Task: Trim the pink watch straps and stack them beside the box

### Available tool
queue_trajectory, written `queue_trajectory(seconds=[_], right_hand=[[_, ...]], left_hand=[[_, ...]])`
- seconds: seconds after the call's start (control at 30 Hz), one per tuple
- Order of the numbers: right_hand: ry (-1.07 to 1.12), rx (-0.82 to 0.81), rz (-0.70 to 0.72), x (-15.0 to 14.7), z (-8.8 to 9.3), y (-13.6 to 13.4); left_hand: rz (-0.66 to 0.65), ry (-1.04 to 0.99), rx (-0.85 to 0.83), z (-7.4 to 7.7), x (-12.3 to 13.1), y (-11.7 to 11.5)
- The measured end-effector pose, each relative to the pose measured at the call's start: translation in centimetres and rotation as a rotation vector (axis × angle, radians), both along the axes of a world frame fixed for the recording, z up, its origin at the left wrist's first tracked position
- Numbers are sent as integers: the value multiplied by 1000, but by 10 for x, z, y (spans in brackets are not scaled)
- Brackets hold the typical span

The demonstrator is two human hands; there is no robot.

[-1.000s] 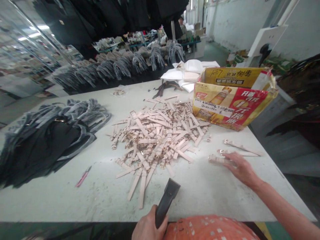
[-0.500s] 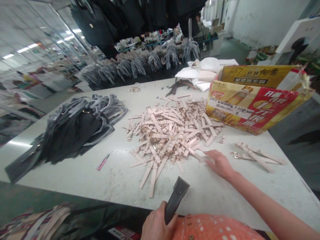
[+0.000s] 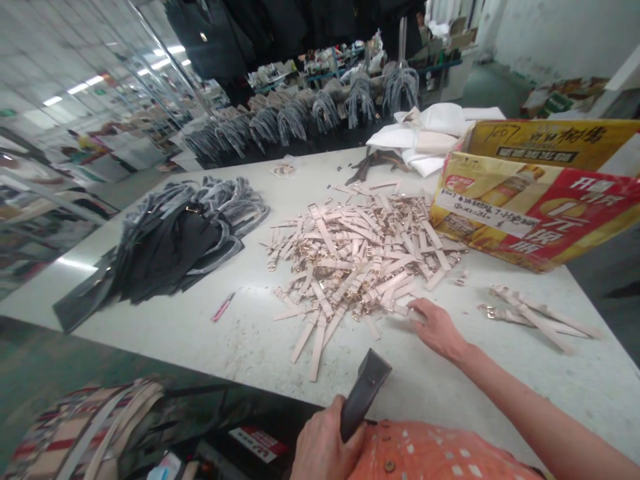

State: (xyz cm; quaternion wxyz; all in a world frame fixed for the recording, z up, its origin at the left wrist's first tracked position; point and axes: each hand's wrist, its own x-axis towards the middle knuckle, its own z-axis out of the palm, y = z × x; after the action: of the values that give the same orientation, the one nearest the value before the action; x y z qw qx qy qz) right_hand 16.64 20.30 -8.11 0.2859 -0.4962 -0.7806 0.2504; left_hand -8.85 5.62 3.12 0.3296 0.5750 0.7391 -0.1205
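White and scuffed, the worktable (image 3: pixel 190 333) fills the middle of a crowded workshop, with racks of goods blurred behind it. At the near edge the person's left hand (image 3: pixel 325 447) is clenched round a dark handled tool (image 3: pixel 364 393), whose flat head tilts up over the table's edge, above an orange spotted garment. Just beyond, the right hand (image 3: pixel 437 327) lies palm down with fingers spread, its fingertips touching a strap at the near fringe of a heap of pale pink straps with gold buckles (image 3: pixel 360 257); it grips nothing that I can see. A few more such straps (image 3: pixel 535 317) lie apart toward the right edge, with bare table between them and the hand. Left of the heap a small pink cutter (image 3: pixel 223 307) lies alone on open surface, and the near left part of the table is bare. Further left sits a mound of black and grey straps (image 3: pixel 180 237), reaching the left edge. At the far right stands an open red and yellow carton (image 3: pixel 540 200) printed with Chinese characters and a bottle picture; a white label with handwriting is stuck to its side, and "607" seems to be scrawled on the flap, though the rest is too small to read. Behind the heap, white folded pieces (image 3: pixel 430 130) are stacked near the far edge.
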Motion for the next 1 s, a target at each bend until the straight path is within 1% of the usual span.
queue_trajectory(seconds=[0.1, 0.17, 0.23, 0.3, 0.37, 0.43, 0.53, 0.7, 1.0], right_hand=[[-67, -115, 119, 6, -2, -31], [-120, -160, 198, 12, -4, -53], [-145, -132, 191, 15, -8, -68], [-141, -63, 136, 14, -12, -75], [-119, 5, 114, 11, -16, -75], [-91, 49, 135, 7, -17, -71], [-58, 71, 169, 2, -18, -67], [-20, 101, 163, -6, -18, -63], [2, 23, 187, -13, -22, -58]], left_hand=[[-18, -7, 12, 1, 0, 0], [-38, -15, 22, 1, 1, 0], [-56, -15, 20, 2, 2, 2], [-74, -12, 13, 2, 4, 4], [-86, -16, 11, 2, 5, 6], [-90, -21, 17, 2, 5, 7], [-84, -20, 22, 3, 4, 8], [-74, -30, 20, 3, 3, 5], [-67, -50, 1, 3, 3, 5]])
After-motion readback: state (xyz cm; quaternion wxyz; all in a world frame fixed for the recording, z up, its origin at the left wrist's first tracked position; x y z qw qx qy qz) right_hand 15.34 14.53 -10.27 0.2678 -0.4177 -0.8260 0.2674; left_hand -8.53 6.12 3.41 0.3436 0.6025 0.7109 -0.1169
